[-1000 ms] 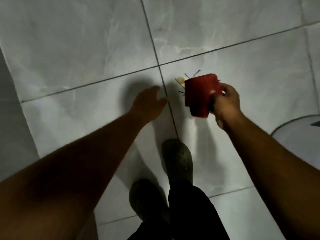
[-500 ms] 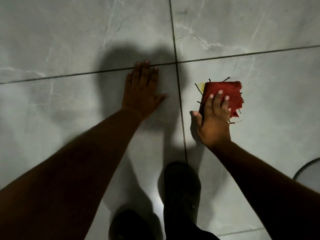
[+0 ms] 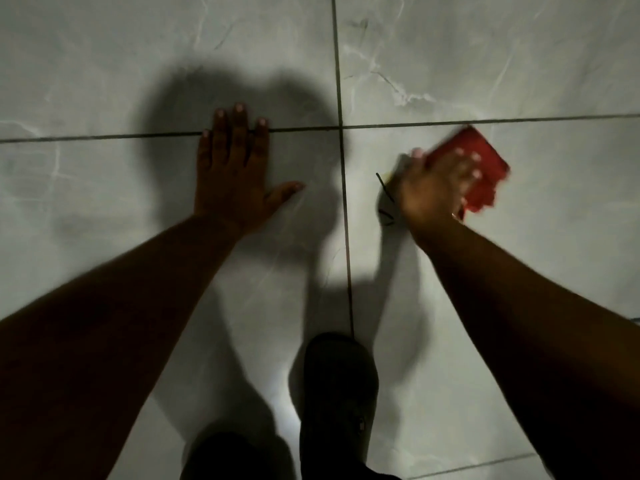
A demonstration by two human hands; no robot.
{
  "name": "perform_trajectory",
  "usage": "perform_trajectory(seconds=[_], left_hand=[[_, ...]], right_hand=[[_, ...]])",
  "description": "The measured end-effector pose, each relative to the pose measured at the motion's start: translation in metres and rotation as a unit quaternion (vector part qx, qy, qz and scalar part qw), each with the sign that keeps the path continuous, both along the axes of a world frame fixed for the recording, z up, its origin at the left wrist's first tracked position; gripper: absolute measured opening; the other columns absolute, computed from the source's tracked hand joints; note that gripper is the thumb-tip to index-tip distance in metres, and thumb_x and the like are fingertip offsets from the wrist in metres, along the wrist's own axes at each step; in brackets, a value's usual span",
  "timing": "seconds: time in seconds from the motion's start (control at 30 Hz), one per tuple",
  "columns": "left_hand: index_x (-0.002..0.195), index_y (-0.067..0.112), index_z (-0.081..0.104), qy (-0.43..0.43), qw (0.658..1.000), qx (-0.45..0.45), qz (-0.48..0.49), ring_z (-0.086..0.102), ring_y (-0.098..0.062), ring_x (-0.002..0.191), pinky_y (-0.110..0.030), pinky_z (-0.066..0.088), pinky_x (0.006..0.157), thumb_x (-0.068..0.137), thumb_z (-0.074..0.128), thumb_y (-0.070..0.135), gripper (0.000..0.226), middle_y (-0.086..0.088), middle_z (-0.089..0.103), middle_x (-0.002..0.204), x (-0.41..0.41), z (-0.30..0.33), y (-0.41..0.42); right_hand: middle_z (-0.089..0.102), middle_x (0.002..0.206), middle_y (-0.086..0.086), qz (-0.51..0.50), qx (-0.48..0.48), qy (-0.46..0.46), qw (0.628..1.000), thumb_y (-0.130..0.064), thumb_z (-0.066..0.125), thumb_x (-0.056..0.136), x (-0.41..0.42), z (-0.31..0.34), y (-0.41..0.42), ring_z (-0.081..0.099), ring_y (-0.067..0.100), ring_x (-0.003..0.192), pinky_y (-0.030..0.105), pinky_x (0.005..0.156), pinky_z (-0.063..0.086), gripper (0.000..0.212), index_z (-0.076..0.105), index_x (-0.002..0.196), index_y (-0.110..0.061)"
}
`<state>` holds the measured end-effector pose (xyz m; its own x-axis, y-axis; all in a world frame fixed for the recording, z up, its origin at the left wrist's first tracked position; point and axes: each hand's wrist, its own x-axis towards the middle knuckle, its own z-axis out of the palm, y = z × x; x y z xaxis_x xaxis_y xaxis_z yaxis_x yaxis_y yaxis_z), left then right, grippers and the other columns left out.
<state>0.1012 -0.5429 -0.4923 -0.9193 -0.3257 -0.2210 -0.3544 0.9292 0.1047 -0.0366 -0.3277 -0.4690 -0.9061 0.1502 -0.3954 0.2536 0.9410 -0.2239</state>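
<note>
A folded red cloth point(image 3: 485, 157) lies on the grey marble floor tile point(image 3: 554, 209) at the right. My right hand point(image 3: 438, 187) presses flat on it with straight, spread fingers; hand and cloth are motion-blurred. Thin dark sticks point(image 3: 385, 188) and a small yellow scrap lie on the tile just left of that hand. My left hand point(image 3: 235, 174) rests flat on the floor to the left, fingers straight, fingertips across a grout line, holding nothing.
Dark grout lines point(image 3: 341, 126) cross between the hands. A dark shoe point(image 3: 337, 386) stands on the floor at the bottom centre, with a dark trouser leg beside it. A broad shadow lies around my left hand.
My right hand brought the red cloth down onto the floor and now slides it to the right, uncovering the dark sticks. My left hand went flat on the tile and stays put.
</note>
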Motion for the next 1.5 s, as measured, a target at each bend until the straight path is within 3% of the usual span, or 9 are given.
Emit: perform_trajectory(seconds=[0.13,0.3,0.53,0.63,0.73,1.0,1.17,1.33,1.5], left_hand=[[0.154,0.015,0.007,-0.003,1.000,-0.008,0.008,0.005,-0.043,0.149,-0.055,0.008,0.119,0.082,0.025,0.081,0.100,-0.022,0.007,0.162,0.008,0.002,-0.008],[0.154,0.014,0.012,0.000,1.000,-0.009,-0.007,0.009,-0.044,0.148,-0.057,0.011,0.118,0.082,0.028,0.080,0.099,-0.022,0.012,0.162,0.018,0.004,-0.016],[0.154,0.013,0.009,0.002,1.000,-0.005,-0.017,0.006,-0.041,0.149,-0.054,0.011,0.119,0.084,0.029,0.078,0.098,-0.020,0.009,0.162,0.019,0.003,-0.019],[0.154,0.012,0.008,-0.001,1.000,-0.005,-0.005,0.004,-0.041,0.150,-0.053,0.009,0.120,0.084,0.029,0.079,0.099,-0.020,0.007,0.163,0.021,0.003,-0.016],[0.154,0.010,0.008,-0.009,1.000,-0.007,0.012,0.004,-0.041,0.149,-0.053,0.009,0.120,0.083,0.028,0.079,0.101,-0.022,0.006,0.162,0.026,0.006,-0.021],[0.154,0.010,0.001,-0.039,0.999,-0.021,0.024,-0.002,-0.040,0.150,-0.049,0.005,0.121,0.084,0.024,0.079,0.101,-0.022,-0.002,0.162,0.038,0.015,-0.028],[0.154,0.010,0.007,-0.040,0.999,-0.010,0.005,0.004,-0.042,0.149,-0.052,0.010,0.118,0.084,0.029,0.077,0.099,-0.023,0.004,0.162,0.025,0.018,-0.028],[0.154,0.010,0.003,-0.032,0.999,0.008,0.015,-0.001,-0.043,0.149,-0.054,0.006,0.119,0.085,0.031,0.076,0.100,-0.022,0.000,0.162,0.022,0.010,-0.022],[0.154,0.008,0.003,-0.036,0.999,0.013,0.014,-0.001,-0.043,0.149,-0.055,0.005,0.119,0.084,0.032,0.076,0.101,-0.023,0.000,0.162,0.020,0.008,-0.021]], right_hand=[[-0.002,0.162,0.015,0.340,-0.021,0.000,0.940,-0.051,0.023,0.097,0.038,0.009,-0.019,-0.006,0.035,0.149,0.049,0.119,0.003,0.069,0.007,0.152,-0.011],[0.015,0.160,0.016,0.526,0.041,0.040,0.849,-0.057,0.025,0.093,-0.016,0.013,0.046,0.009,0.038,0.148,0.054,0.119,0.007,0.070,0.023,0.150,-0.016],[0.002,0.155,0.036,0.164,0.039,0.021,0.985,-0.051,0.033,0.095,-0.035,-0.010,0.049,-0.001,0.055,0.142,0.054,0.117,-0.001,0.080,0.011,0.148,0.006],[-0.001,0.159,0.028,-0.008,0.033,-0.005,0.999,-0.058,0.030,0.094,-0.027,-0.010,-0.014,-0.003,0.048,0.145,0.053,0.117,-0.001,0.083,0.008,0.149,0.001],[-0.004,0.159,0.026,0.143,0.010,-0.001,0.990,-0.059,0.022,0.094,-0.006,-0.011,-0.061,-0.008,0.046,0.145,0.052,0.117,-0.003,0.082,0.005,0.150,-0.001],[0.014,0.159,0.019,0.561,-0.055,0.009,0.826,-0.050,0.047,0.092,0.025,0.014,0.001,0.006,0.041,0.148,0.051,0.120,0.012,0.076,0.022,0.149,-0.007],[0.003,0.159,0.025,0.273,0.011,-0.018,0.962,-0.044,0.047,0.095,-0.015,0.013,0.094,-0.003,0.044,0.147,0.046,0.120,0.001,0.077,0.012,0.150,-0.002],[0.009,0.157,0.030,0.046,0.057,-0.033,0.997,-0.052,0.030,0.097,-0.008,0.009,0.079,0.004,0.046,0.145,0.054,0.119,0.001,0.077,0.014,0.148,0.003],[0.003,0.159,0.028,0.214,-0.013,0.007,0.977,-0.051,0.033,0.096,0.037,0.002,-0.027,-0.003,0.046,0.146,0.049,0.119,-0.002,0.077,0.011,0.149,0.000]])
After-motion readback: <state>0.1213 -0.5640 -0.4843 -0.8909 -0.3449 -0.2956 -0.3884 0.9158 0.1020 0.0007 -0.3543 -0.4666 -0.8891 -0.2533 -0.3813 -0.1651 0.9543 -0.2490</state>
